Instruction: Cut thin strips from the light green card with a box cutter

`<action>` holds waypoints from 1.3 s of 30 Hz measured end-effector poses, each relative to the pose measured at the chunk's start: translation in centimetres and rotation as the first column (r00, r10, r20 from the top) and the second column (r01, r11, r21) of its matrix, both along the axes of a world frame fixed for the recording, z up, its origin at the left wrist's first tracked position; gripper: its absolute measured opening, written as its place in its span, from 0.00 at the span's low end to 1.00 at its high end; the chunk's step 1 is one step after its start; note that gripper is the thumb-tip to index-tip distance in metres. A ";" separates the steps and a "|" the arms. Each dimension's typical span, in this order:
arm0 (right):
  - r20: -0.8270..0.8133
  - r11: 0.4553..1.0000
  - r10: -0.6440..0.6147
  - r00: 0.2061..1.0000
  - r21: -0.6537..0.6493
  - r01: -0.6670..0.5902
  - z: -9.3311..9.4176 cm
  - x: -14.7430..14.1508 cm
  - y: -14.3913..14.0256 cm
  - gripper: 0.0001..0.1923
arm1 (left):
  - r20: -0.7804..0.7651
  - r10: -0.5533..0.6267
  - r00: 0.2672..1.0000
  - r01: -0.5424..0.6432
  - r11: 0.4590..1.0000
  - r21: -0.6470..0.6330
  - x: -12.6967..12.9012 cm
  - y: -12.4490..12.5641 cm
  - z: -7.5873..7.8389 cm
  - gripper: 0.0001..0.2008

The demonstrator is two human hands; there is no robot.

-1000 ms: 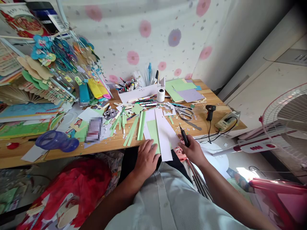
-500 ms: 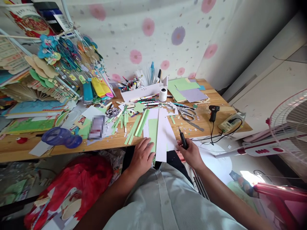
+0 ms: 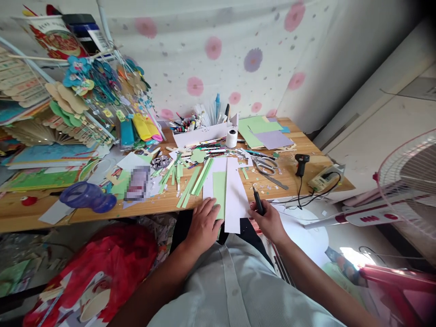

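Currently the left hand point(image 3: 203, 223) lies flat, fingers spread, pinning a green paper strip point(image 3: 219, 188) and the white sheet point(image 3: 235, 195) under it at the wooden table's point(image 3: 296, 181) near edge, likely to stop sliding. Just right, the right hand point(image 3: 269, 221) closes around a black pen-like tool point(image 3: 258, 201), tip up. Scissors point(image 3: 264, 164) lie farther back.

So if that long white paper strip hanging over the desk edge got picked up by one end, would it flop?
Probably. The white paper strip looks thin, long and narrow, so it would likely droop and weigh almost nothing. Its near end overhangs the desk beside the left hand, so a nudge might slide it off.
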State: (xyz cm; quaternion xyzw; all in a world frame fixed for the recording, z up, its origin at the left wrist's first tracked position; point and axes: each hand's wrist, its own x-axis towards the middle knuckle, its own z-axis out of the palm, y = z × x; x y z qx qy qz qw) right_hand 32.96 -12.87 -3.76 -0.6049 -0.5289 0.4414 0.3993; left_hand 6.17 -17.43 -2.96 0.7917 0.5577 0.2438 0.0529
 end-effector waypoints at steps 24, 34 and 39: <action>-0.245 0.969 0.100 0.964 -0.197 -0.151 0.2 -1.3 -3.7 0.25 | -0.031 -0.038 0.999 0.038 0.999 -0.018 1.0 0.8 -0.1 0.18; -0.388 0.980 0.052 0.920 -0.157 -0.122 0.3 -2.9 -4.3 0.27 | 0.030 -0.060 0.998 0.060 0.998 0.005 0.7 1.0 -0.3 0.19; -0.387 0.976 0.078 0.919 -0.156 -0.149 0.5 -3.1 -3.6 0.27 | 0.051 -0.081 0.995 0.079 0.996 0.034 0.1 1.0 -1.0 0.32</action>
